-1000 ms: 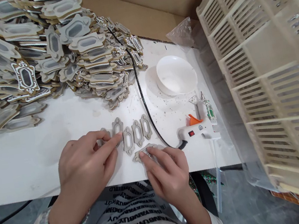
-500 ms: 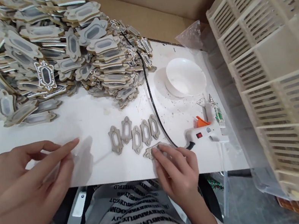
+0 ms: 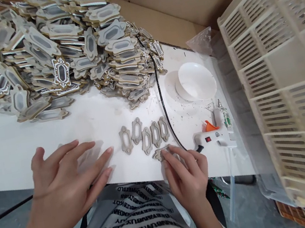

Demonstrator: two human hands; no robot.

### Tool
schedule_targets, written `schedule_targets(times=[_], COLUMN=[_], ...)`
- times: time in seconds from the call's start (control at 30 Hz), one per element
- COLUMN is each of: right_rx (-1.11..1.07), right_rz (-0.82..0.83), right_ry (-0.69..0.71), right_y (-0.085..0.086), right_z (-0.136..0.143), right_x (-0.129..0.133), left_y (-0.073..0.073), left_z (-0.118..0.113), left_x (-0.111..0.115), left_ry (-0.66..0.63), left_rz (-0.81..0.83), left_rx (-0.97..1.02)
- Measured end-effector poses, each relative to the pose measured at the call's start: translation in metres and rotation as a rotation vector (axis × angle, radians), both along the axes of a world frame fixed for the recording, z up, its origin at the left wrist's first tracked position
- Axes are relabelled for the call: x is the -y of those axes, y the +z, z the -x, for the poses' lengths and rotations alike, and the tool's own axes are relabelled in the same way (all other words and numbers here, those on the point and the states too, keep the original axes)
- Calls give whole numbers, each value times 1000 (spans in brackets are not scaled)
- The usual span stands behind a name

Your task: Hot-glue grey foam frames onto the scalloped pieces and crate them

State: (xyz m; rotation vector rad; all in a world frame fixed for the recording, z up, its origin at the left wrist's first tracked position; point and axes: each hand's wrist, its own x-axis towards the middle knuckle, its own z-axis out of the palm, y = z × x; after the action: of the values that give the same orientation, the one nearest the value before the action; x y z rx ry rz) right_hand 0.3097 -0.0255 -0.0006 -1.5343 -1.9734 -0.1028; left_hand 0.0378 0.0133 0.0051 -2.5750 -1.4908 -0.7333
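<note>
Several small grey frame-shaped pieces point(image 3: 146, 140) lie in a loose row on the white tabletop point(image 3: 91, 120). My right hand point(image 3: 188, 172) is just below the row, its fingertips on another such piece point(image 3: 158, 154), which lies sideways and is partly covered by them. Left of the row, my left hand point(image 3: 69, 176) hovers over the table with fingers spread and nothing in it. A large heap of similar pieces point(image 3: 65, 54), a few with white scrollwork showing, fills the upper left.
A white bowl point(image 3: 196, 81) sits at the back right. Below it are a white glue gun point(image 3: 212, 138) and an orange funnel-like piece point(image 3: 210, 126). A black cable point(image 3: 161, 96) crosses the table. Beige plastic crates point(image 3: 280, 87) stand at the right.
My left hand has moved right, toward the row, and its fingers have spread from a closed pose. My right hand keeps its fingertips on the sideways piece. The view has shifted slightly.
</note>
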Motion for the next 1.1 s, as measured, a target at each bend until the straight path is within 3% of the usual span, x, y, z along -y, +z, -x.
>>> schedule_targets(times=[0.23,0.33,0.57,0.77,0.9,1.0,1.1], right_rx=[-15,-25,-30,-28,-53,-65,-74], right_rz=[-1,-5,-5,-12,-16,-17,-17], right_ry=[22,27,41,27,27,32,39], right_y=[2,2,3,3,4,4,4], right_z=[4,7,9,7,9,11,14], right_x=[1,0,2,3,3,3,3], left_y=[-5,-7,-6,-4,-4,-3,-1], left_z=[8,11,10,20,10,-6,-12], left_x=[21,21,14,30,46,53,54], left_ry=[-19,28,-76,-150,-66,21,24], left_rz=[-25,18,-67,-23,97,108,107], left_rx=[-17,31,-102,20,213,365,399])
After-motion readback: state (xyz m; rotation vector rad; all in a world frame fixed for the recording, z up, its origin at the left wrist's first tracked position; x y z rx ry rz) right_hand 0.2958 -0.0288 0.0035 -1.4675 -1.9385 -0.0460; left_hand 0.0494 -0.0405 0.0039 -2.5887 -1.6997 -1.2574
